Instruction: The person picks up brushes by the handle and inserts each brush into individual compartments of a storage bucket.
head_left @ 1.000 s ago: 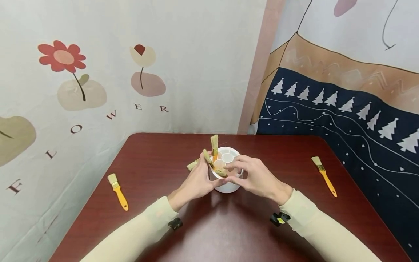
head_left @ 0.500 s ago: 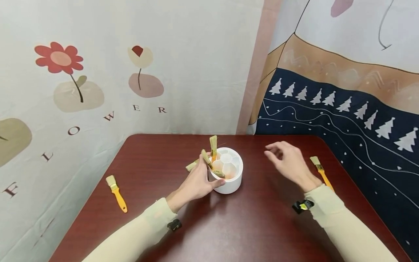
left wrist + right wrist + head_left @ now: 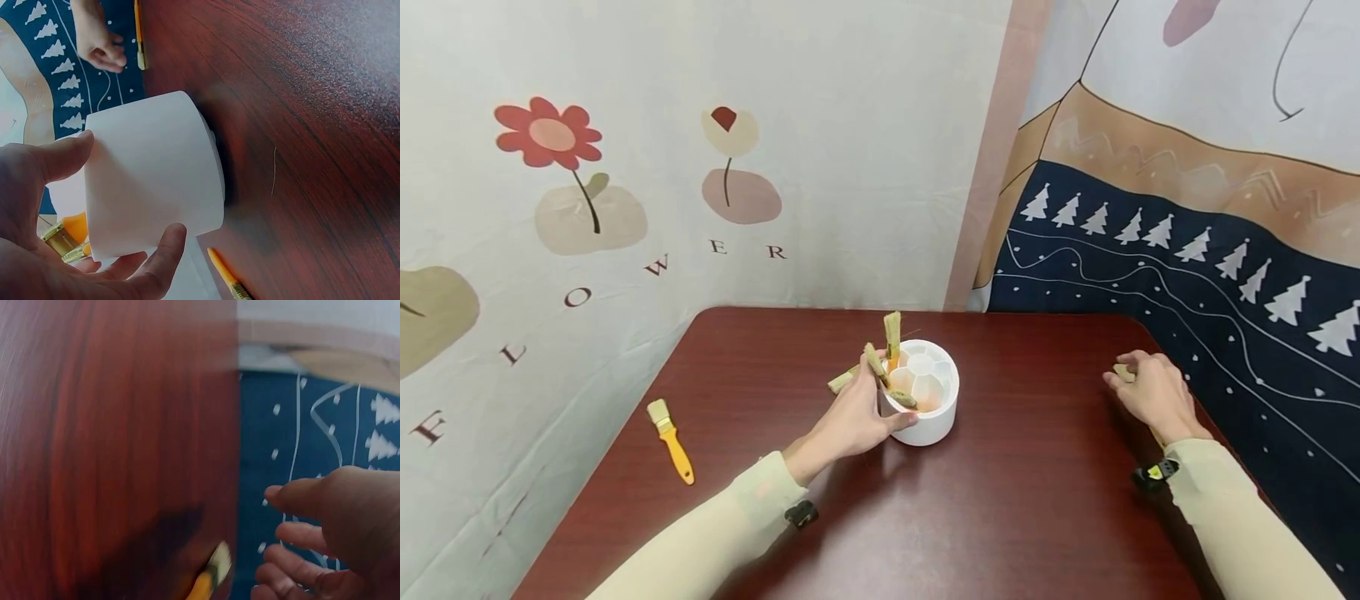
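Observation:
My left hand (image 3: 850, 417) grips the side of a white round divided holder (image 3: 938, 429), thumb in front and fingers round the far side. Orange-handled brushes with pale bristles stand in its left compartments; one upright brush (image 3: 892, 333) and one leaning brush (image 3: 876, 364) show, plus a bristle tip (image 3: 902, 398) at the front. Over at the right table edge, my right hand (image 3: 1159, 398) hovers above another flat paintbrush (image 3: 1124, 372), mostly hidden under it. In the right wrist view the fingers (image 3: 300, 565) are spread apart beside that brush (image 3: 215, 569), not touching it.
One flat brush with an orange handle (image 3: 672, 442) lies at the left of the dark red table (image 3: 1015, 517). Another brush's bristles (image 3: 842, 381) show behind my left hand. Printed cloths (image 3: 865, 167) hang behind the table and along its right side.
My right hand has left the holder and moved right to the brush at the table's right edge. The left hand stays on the holder, which has hardly moved.

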{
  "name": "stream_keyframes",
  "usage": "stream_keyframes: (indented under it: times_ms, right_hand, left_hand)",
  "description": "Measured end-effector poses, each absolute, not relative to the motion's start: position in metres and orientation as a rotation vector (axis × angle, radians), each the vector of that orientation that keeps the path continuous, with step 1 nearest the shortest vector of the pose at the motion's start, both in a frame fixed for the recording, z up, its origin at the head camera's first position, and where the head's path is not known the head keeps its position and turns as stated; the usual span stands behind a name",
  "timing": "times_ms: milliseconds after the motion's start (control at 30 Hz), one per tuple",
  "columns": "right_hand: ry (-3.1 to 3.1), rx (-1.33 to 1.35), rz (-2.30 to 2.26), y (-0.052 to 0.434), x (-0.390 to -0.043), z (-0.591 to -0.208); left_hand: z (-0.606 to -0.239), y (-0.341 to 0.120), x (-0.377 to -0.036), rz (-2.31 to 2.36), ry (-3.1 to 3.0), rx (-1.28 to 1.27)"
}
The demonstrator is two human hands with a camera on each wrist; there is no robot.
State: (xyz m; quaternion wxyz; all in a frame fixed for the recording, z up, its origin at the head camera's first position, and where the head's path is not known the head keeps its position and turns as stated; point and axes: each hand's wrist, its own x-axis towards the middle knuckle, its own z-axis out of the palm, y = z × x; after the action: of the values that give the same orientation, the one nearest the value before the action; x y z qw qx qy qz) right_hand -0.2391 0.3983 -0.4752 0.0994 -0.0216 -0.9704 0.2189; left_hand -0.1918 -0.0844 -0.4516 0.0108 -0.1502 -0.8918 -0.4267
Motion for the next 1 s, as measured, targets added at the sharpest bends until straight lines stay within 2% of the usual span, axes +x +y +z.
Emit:
stream_keyframes:
  times_ms: [333,1000]
  right_hand:
    - [-3.027,-0.222,0.617,0.43,-0.238,-0.483]
    - [-2.996,-0.255,0.664,0.432,-0.241,-0.494]
  left_hand:
    - [-0.453,-0.086,-0.191,-1.328,-2.796,-0.455]
    - [-0.454,-0.09,-0.199,-1.446,-2.765,-0.566]
